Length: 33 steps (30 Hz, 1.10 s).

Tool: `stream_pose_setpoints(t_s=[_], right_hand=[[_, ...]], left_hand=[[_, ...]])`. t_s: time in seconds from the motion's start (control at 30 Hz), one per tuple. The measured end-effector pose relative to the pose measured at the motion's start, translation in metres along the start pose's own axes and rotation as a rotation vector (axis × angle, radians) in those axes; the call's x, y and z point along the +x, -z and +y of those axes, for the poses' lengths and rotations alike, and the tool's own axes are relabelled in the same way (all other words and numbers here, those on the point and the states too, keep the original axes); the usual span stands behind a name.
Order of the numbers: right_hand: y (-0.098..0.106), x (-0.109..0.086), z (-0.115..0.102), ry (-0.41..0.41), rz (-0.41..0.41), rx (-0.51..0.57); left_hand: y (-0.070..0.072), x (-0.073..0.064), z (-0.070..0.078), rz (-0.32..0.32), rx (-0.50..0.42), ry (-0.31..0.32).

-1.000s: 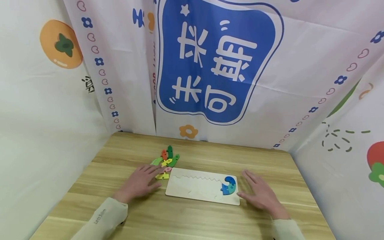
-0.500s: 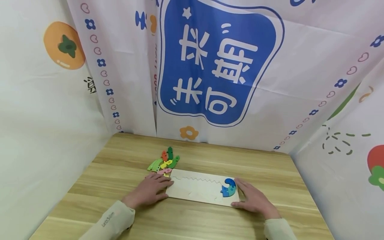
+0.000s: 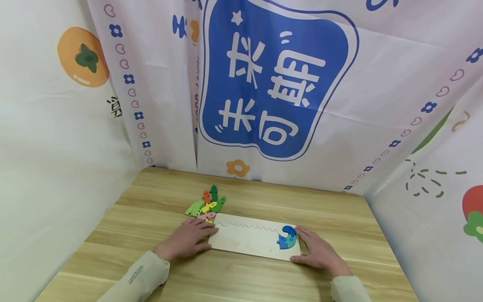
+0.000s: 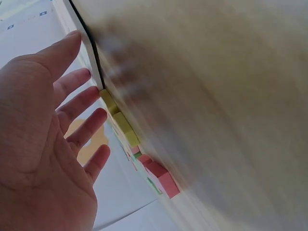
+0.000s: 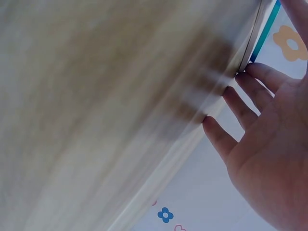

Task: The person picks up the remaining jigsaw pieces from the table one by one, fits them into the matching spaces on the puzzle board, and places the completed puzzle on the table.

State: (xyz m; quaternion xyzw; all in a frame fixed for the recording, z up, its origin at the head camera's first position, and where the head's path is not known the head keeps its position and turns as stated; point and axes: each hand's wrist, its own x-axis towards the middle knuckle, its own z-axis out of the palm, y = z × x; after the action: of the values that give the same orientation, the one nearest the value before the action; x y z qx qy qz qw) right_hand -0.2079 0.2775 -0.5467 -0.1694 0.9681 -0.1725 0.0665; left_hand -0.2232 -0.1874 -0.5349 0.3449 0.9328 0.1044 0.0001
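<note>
Board, long axis L-R, approx parallel w/ far table edge

a person's left hand lies in the lower half of the head view, left of centre, its fingers pointing right. the right hand, at lower right, points up and left. each thumb sits below the fingers, spread from them. pale-sleeved arms slant in from the bottom edge. both wrist views show bare palms, fingers apart and relaxed.
</note>
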Motion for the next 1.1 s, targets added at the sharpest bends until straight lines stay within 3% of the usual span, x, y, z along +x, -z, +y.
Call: stream_pose_setpoints(t_s=[0.2, 0.47, 0.6, 0.9, 1.1], right_hand=[[0.002, -0.003, 0.000, -0.019, 0.001, -0.012], [0.004, -0.004, -0.002, -0.025, -0.001, 0.000], [0.004, -0.003, -0.002, -0.023, -0.001, 0.004], [0.003, -0.003, -0.006, -0.023, -0.007, 0.019], [0.003, -0.004, -0.007, -0.017, 0.002, 0.018]], left_hand=[[0.005, 0.020, -0.008, 0.046, -0.023, 0.022], [0.008, 0.071, -0.047, 0.155, -0.052, 0.215], [0.008, 0.089, -0.063, 0.194, -0.056, 0.274], [0.000, 0.106, -0.080, 0.135, -0.079, 0.366], [-0.004, 0.112, -0.081, 0.125, -0.051, 0.406]])
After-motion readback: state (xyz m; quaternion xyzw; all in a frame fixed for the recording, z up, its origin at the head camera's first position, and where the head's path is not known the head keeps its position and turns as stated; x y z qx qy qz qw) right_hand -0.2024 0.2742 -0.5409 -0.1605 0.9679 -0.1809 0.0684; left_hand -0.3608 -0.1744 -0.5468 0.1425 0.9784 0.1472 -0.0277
